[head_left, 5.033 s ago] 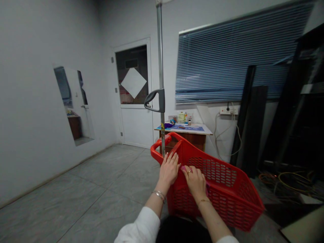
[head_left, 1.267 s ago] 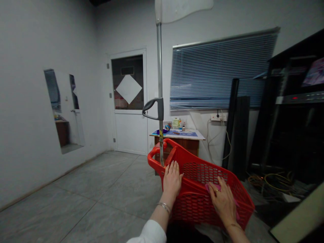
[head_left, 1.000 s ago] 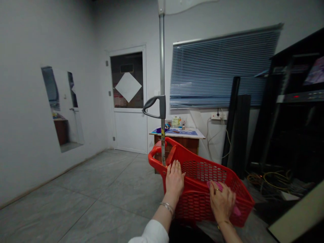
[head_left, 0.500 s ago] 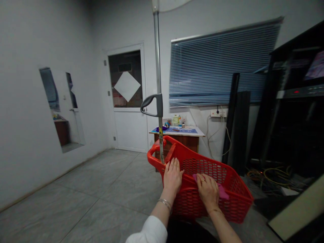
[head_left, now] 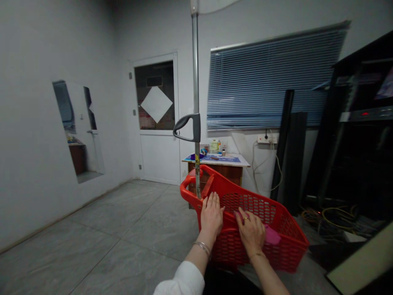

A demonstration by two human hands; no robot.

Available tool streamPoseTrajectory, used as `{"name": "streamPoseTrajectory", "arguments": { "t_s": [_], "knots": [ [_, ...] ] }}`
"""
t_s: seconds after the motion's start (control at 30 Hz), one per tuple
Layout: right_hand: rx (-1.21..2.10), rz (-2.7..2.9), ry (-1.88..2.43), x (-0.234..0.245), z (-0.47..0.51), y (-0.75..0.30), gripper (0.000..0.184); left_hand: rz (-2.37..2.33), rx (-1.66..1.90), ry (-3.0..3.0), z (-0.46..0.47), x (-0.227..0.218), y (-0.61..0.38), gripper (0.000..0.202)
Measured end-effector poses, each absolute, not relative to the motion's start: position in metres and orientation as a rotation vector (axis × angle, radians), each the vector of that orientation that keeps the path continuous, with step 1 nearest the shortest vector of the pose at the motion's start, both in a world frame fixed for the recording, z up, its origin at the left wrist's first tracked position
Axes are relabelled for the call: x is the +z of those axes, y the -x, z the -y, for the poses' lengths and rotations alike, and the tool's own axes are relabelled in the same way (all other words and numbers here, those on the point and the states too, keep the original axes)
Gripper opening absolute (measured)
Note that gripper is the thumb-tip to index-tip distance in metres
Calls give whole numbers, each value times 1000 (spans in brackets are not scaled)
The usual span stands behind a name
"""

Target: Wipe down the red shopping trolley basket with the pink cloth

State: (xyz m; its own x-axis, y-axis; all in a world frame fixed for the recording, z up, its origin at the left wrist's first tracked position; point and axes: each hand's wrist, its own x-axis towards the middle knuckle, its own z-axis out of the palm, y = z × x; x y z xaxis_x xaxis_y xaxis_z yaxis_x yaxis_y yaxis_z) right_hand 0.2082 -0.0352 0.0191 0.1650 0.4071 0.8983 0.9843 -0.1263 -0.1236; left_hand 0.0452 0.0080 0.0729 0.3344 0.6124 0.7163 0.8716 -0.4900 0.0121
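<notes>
A red plastic shopping cart [head_left: 250, 196] with perforated basket walls stands in front of me, tilted in view. My left hand [head_left: 211, 215] grips its near rim beside the handle end, fingers nearly straight and thumb apart. Farther right along that rim, my right hand [head_left: 251, 231] is closed on a pink cloth [head_left: 272, 235], pressing it to the rim. Part of the cloth hangs out past my fingers; the rest is hidden under the hand. A metal pole [head_left: 195, 65] with a grey grip handle [head_left: 188, 128] rises at the cart's handle end.
Behind the cart is a small table [head_left: 242, 161] with bottles and other small items. To the right stand dark panels [head_left: 294, 164], a black rack [head_left: 346, 164] and tangled cables [head_left: 325, 217] on the floor. A white door [head_left: 158, 157] and a mirror [head_left: 81, 135] are at left.
The view has shifted slightly, moving the room a little to the right. My right hand has slid slightly left along the rim with the pink cloth. My left hand stays on the cart.
</notes>
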Motion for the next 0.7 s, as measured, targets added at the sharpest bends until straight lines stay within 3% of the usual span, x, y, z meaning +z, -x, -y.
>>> {"name": "streamPoseTrajectory", "arguments": {
  "t_s": [0.27,0.5,0.7],
  "knots": [
    [-882,1452,1591,21,35,-198,28,1194,-876,2266,-10,80,-26,49],
    [-892,1440,1611,2,59,-251,37,1215,-885,2266,-8,80,-29,47],
    [-847,1474,1553,15,42,-210,36,1244,-908,2249,-8,78,-33,48]
  ]
}}
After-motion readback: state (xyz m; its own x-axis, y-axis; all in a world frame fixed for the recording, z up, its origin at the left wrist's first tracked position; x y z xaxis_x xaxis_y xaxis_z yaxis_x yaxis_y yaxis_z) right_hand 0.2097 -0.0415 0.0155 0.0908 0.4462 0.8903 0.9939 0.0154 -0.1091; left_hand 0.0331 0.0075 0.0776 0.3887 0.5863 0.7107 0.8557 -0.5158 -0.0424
